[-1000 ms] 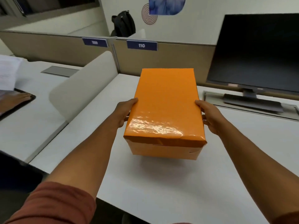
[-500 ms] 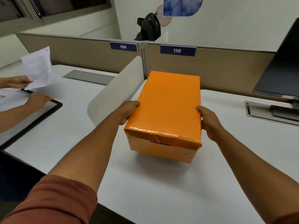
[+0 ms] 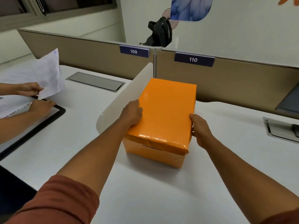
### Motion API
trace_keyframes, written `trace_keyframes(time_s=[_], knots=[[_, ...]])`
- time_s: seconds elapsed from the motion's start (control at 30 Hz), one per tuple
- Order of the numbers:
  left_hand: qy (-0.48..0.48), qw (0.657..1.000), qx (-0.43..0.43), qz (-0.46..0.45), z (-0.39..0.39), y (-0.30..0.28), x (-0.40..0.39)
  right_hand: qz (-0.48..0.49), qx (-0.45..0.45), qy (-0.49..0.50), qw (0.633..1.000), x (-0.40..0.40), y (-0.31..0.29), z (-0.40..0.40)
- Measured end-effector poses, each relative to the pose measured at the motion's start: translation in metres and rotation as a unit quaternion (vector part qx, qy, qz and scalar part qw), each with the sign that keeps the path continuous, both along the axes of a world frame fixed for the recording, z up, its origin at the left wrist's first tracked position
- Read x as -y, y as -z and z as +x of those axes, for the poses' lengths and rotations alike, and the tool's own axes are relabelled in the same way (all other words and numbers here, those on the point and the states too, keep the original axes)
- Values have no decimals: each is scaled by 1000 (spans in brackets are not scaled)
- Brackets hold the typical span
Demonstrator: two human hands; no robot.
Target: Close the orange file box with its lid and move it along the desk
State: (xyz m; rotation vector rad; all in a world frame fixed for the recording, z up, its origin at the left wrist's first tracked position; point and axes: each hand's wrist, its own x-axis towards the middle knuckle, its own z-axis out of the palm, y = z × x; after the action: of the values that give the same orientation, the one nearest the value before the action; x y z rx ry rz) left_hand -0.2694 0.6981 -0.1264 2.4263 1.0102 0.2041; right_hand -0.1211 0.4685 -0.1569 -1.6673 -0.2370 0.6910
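Observation:
The orange file box (image 3: 163, 113) has its glossy lid on and rests on the white desk (image 3: 145, 188), its left long side close to the curved white divider (image 3: 123, 97). My left hand (image 3: 131, 113) grips the box's left side, thumb over the lid edge. On the opposite side, my right hand (image 3: 199, 130) holds the box, its fingers wrapped below the lid rim. A dark slot shows on the box's near end face.
Another person's hands (image 3: 32, 97) hold a sheet of paper (image 3: 47, 75) over a black-framed board at the left desk. A beige partition (image 3: 242, 81) with labels 109 and 110 runs behind. A metal cable tray (image 3: 281, 130) and a monitor corner sit at right.
The box has travelled left along the desk with both hands on it, ending beside the white divider. The monitor has slid out of view to the right; the neighbour's hands came into view.

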Motion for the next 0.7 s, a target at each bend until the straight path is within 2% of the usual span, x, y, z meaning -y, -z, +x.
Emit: trace_keyframes(time_s=[0.07,0.23,0.7], knots=[[22,999,-27,17,5,3,-1,0,-10,0,1000,-9,3,1],[15,996,-16,83,10,9,-2,-1,-7,6,1000,-22,6,4],[72,988,-81,111,8,18,-10,-29,41,-66,997,-43,6,-17]])
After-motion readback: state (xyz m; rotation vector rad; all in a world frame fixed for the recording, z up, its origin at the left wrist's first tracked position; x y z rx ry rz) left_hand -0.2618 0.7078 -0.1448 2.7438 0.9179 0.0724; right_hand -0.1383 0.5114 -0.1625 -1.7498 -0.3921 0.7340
